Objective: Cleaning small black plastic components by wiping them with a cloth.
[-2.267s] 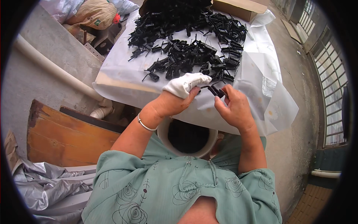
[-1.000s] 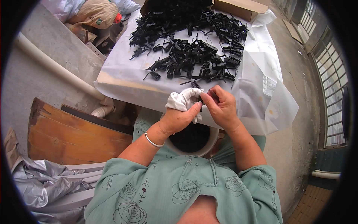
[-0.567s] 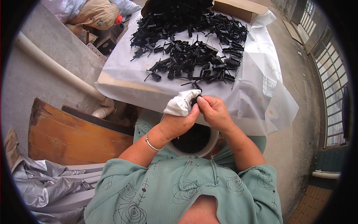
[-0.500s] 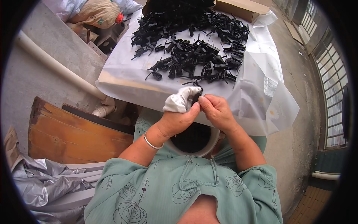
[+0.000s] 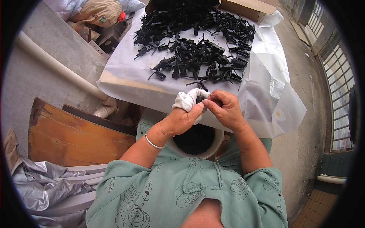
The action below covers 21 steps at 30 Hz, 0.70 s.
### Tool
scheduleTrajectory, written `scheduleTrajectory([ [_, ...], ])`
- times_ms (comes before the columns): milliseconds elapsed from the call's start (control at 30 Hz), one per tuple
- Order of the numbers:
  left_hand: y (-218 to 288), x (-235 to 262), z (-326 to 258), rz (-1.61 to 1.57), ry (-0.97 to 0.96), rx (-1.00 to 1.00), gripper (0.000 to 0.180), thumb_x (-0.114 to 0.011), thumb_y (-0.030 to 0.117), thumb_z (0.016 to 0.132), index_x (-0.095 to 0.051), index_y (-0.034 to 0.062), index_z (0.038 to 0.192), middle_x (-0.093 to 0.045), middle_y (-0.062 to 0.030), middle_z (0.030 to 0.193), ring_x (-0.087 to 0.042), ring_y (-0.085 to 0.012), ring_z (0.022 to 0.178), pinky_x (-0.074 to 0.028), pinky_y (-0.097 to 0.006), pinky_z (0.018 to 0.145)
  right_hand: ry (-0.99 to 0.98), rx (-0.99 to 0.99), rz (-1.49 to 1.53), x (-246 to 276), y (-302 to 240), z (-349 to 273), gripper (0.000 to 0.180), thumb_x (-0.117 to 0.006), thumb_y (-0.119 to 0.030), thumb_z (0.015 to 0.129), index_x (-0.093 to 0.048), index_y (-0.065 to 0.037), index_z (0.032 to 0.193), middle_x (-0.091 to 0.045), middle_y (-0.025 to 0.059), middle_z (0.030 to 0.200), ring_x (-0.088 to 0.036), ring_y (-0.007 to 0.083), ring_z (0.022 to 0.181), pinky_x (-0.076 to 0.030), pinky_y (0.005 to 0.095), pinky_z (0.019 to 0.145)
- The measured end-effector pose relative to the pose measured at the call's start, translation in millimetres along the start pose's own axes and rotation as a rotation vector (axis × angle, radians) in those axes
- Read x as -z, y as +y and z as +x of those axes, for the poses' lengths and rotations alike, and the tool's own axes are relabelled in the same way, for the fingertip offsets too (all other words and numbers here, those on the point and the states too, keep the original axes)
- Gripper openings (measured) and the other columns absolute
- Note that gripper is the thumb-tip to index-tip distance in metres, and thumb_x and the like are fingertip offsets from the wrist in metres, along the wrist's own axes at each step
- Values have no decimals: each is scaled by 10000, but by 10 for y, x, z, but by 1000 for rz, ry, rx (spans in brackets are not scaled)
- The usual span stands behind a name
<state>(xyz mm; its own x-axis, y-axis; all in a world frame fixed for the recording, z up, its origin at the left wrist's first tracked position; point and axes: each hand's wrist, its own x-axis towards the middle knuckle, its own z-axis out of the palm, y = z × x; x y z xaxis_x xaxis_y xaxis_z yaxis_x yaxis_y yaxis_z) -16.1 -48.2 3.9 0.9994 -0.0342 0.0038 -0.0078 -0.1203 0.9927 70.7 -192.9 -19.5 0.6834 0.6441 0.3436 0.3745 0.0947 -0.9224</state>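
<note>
My left hand, with a white cloth glove over its fingers, is closed around a small black plastic part just off the table's near edge. Bare and bent at the fingers, my right hand pinches right beside that part, its thumb tip against the left thumb. Whatever lies between the right fingertips is too small and covered to tell. Beyond both hands, a heap of similar black plastic parts with thin projecting rods spreads over the table. One loose black part lies nearest the gloved fingers.
White plastic sheeting covers the table and hangs off its right side. A cardboard box stands at the back. Below my hands, between my knees, is a pale bucket with a dark inside. An orange-brown board and a pipe are left.
Both hands have shifted slightly right. My right fingers have lifted and curled more beside the black part, while the left hand keeps its hold on it.
</note>
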Motion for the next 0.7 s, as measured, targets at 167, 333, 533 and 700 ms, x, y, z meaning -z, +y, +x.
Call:
scheduleTrajectory([
  [167,-101,25,32,139,65,-122,269,-435,89,840,-437,37,1104,-484,-1,803,-413,-45,614,-378,-198,532,-24,29,-97,16,67,-15,182,-651,-120,813,-551,0,720,-477,-10,624,-397,50,575,-351,219,499],
  [333,-15,28,-1,-142,1,8,280,-436,112,855,-428,28,1123,-486,-11,829,-401,-29,573,-361,-188,506,-62,-64,-18,-22,-44,-22,175,-624,-128,833,-550,-4,735,-460,-11,611,-391,55,574,-346,223,502],
  [533,-18,24,18,151,79,-121,286,-438,59,813,-454,14,1095,-512,-39,847,-480,-121,703,-428,-292,617,-50,29,-73,-29,-26,-1,196,-569,-136,866,-544,5,732,-461,20,602,-389,75,563,-350,250,495],
  [700,-137,-52,37,256,174,-216,275,-453,54,799,-457,-7,1067,-529,-95,846,-511,-188,769,-436,-312,710,-112,90,-196,-99,29,-28,233,-509,-138,893,-527,19,722,-471,69,590,-395,115,541,-357,287,492],
])
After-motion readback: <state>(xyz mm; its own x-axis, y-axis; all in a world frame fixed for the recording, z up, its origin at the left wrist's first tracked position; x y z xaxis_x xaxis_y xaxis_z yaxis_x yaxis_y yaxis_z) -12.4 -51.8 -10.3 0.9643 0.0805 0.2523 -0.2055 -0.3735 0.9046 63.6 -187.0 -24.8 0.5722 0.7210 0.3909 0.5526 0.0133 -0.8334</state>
